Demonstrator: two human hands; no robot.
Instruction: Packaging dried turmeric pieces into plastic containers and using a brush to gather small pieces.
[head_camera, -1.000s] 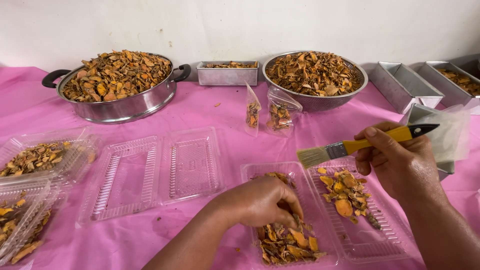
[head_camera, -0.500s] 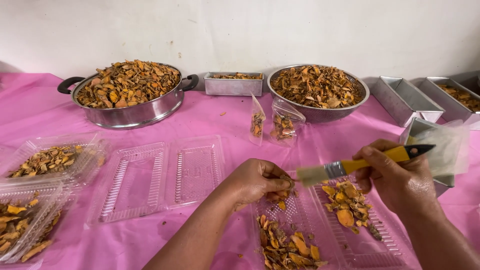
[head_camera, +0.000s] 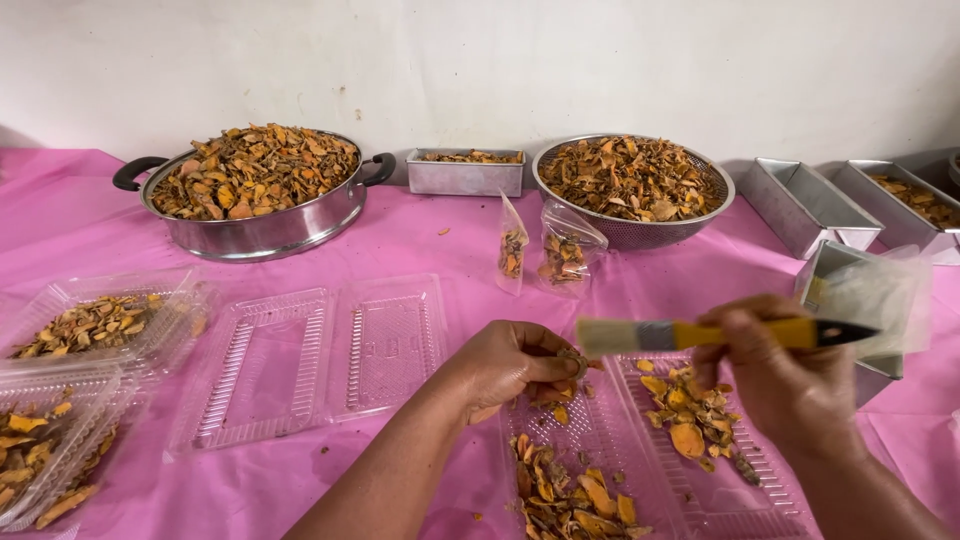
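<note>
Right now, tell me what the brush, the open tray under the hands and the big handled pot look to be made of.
Brush: pale bristles, a dull metal-looking band, a glossy yellow handle with a black tip, likely painted wood or plastic; motion blur leaves it open.
Open tray: thin clear plastic, ribbed and see-through to the pink cloth.
Pot: shiny silver metal, probably steel, with dark handles.

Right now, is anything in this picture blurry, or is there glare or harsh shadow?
In the head view, the brush in the right hand is smeared by motion, bristles most; the left hand and the dried slices stay fairly sharp. Light is soft and even, shadows faint; mild shine on the clear plastic trays and the steel pot.
</note>
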